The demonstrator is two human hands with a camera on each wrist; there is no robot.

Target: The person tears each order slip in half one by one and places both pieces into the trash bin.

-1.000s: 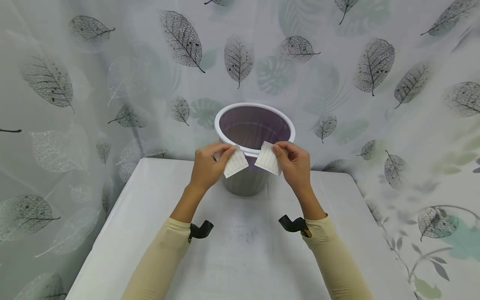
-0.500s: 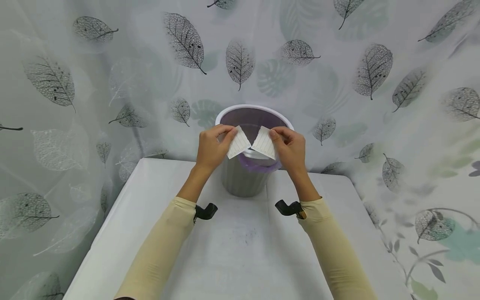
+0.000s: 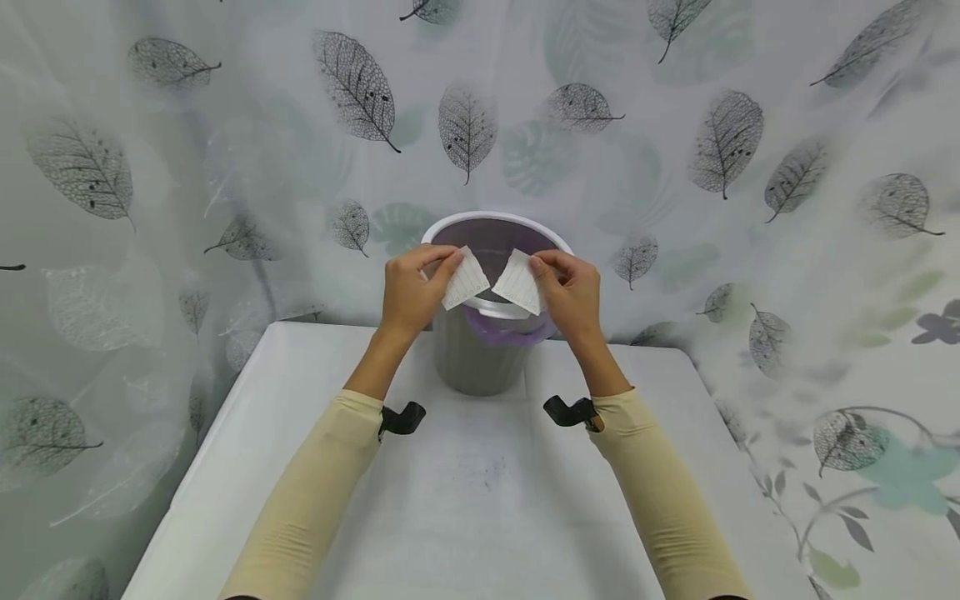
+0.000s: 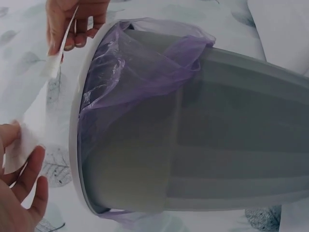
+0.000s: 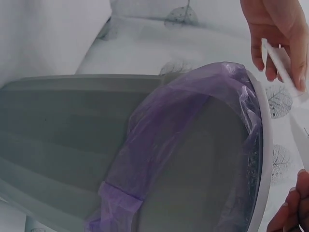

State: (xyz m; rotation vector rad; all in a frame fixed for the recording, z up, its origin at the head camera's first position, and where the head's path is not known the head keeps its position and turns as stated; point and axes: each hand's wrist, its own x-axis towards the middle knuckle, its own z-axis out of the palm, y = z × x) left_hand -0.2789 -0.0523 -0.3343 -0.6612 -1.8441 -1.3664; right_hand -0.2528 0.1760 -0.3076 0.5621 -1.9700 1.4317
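Observation:
In the head view my left hand (image 3: 412, 287) pinches a small piece of white lined paper (image 3: 467, 279) between thumb and fingers. My right hand (image 3: 572, 290) pinches a second piece of lined paper (image 3: 519, 282) the same way. Their inner corners come close, with a narrow gap between them. Both pieces hang over the front of the opening of a grey bin (image 3: 480, 358). Its white rim (image 4: 77, 121) shows below the papers. A purple plastic liner (image 5: 159, 130) is folded loosely over the outside of the rim. The bin's floor is hidden.
The bin stands at the far edge of a white-covered table (image 3: 487, 500). Behind it hangs a leaf-printed curtain (image 3: 592, 167). A black wrist camera mount (image 3: 402, 418) juts inward from the left sleeve, and a matching black mount (image 3: 568, 412) from the right.
Both hands have risen and moved farther over the bin with the papers. The front rim and the purple liner fold now show below them.

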